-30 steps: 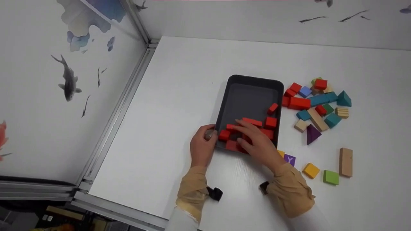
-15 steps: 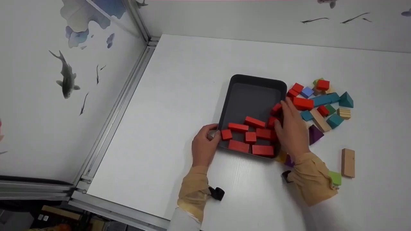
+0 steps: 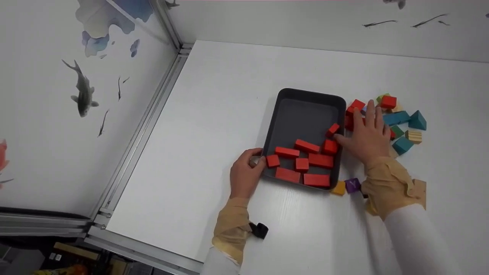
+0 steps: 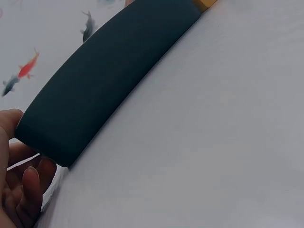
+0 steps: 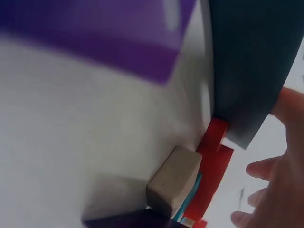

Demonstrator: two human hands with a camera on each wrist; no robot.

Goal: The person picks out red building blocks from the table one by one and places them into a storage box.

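Since half a second ago my right hand (image 3: 367, 134) has slid off the tray's right wall and out over the pile of loose blocks, fingers spread and fairly straight, pinching nothing that I can see. Under those fingers lies the long red block (image 3: 349, 121), just outside the tray's right rim; most of it is covered by my hand, and its long axis seems to run roughly left to right, away from the tray. That block sits directly beneath my right palm and fingertips, so the right hand is far nearer than the left. My left hand (image 3: 245, 175) is curled on the near left corner of the dark tray (image 3: 305, 114), thumb over the rim, holding it steady. Inside the tray, red blocks (image 3: 305, 160) crowd the near half. From the head camera the block is mostly hidden; the right wrist camera, though blurred, shows a red block (image 5: 213, 175) lying against the tray's outer wall (image 5: 247, 71) beside a plain wooden block (image 5: 175, 183), with my fingers (image 5: 266, 171) splayed above. The left wrist camera shows only the tray's outer side (image 4: 104, 80) and my fingertips (image 4: 23, 194).
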